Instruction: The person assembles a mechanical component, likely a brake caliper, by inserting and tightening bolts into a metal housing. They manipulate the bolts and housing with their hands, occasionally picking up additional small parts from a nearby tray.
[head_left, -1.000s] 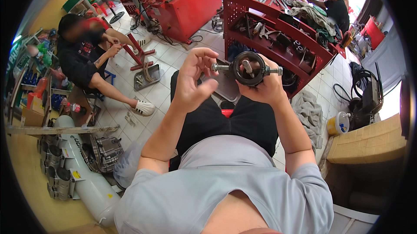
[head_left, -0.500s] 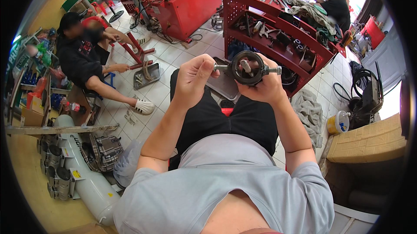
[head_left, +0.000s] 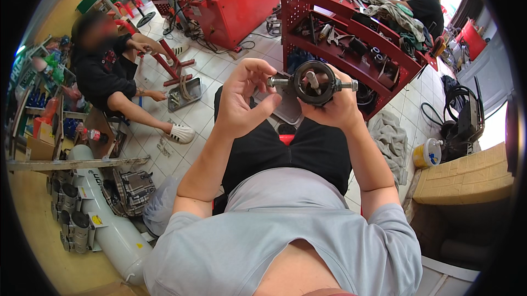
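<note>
The right hand grips a dark round hub with an axle through it. The left hand, fingers loosely curled, touches the axle's left end, above the lap.

On my left a person in black sits low on the tiled floor, near a red stand and a metal tray. A white tank lies beside me, with a checked cloth next to it. In front of me stands a red tool rack. Another person sits behind it. On my right I see a grey rag, a yellow tub and a brick block.
</note>
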Motion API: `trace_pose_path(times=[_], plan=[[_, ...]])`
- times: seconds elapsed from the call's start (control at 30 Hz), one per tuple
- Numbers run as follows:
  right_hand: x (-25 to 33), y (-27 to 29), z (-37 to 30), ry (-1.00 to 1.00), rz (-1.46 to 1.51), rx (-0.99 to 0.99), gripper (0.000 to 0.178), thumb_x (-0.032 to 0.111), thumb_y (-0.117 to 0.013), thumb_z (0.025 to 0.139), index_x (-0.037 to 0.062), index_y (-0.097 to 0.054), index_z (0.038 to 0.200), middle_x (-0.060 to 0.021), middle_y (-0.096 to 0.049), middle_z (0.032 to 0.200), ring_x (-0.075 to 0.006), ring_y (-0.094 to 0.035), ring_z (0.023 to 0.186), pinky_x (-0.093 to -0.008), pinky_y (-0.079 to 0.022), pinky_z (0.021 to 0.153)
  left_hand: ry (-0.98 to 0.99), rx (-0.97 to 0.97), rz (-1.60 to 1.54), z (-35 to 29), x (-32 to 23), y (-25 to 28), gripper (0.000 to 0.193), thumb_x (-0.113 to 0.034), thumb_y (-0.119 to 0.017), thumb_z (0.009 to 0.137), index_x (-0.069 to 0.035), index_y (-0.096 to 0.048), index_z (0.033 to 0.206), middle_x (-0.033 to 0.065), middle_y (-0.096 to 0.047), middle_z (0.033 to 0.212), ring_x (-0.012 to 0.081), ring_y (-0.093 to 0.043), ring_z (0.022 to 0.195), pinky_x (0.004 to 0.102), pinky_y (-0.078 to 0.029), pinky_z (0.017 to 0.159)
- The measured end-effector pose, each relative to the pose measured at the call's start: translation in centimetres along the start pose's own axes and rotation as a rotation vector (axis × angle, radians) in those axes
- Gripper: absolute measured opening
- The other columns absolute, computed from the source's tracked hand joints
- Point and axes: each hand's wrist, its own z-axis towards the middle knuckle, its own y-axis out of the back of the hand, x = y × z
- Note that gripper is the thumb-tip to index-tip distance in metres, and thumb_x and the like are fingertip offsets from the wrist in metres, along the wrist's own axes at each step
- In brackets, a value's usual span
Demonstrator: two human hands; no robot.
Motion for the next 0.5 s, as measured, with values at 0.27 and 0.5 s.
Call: trace_pose_path(times=[0.27, 0.5], plan=[[-0.3, -0.2, 0.0, 0.021, 0.026, 0.005, 0.038, 0.012, -0.077, 0.054, 0.0041, -0.056, 0.084, -0.0121, -0.065, 0.094, -0.0275, -0.064, 0.066, -0.0335, -0.052, 0.058, 0.076, 0.101, -0.09, -0.1, 1.7, 1.5, 0.025, -0.026, -0.056, 0.092, -0.003, -0.055, 0.099, 0.0014, -0.053, 0.086, 0.007, -0.05, 0.076, 0.0227, -0.042, 0.067], [-0.1, 0.0, -0.1, -0.001, 0.006, 0.007, 0.039, 0.013, -0.078, 0.054, 0.0048, -0.056, 0.085, -0.0119, -0.065, 0.094, -0.0271, -0.064, 0.066, -0.0338, -0.052, 0.059, 0.146, -0.002, -0.15, 0.3, 0.0, 0.6, 0.016, -0.018, -0.053, 0.093, -0.002, -0.057, 0.09, 0.001, -0.055, 0.076, 0.007, -0.051, 0.07, 0.0216, -0.041, 0.067]])
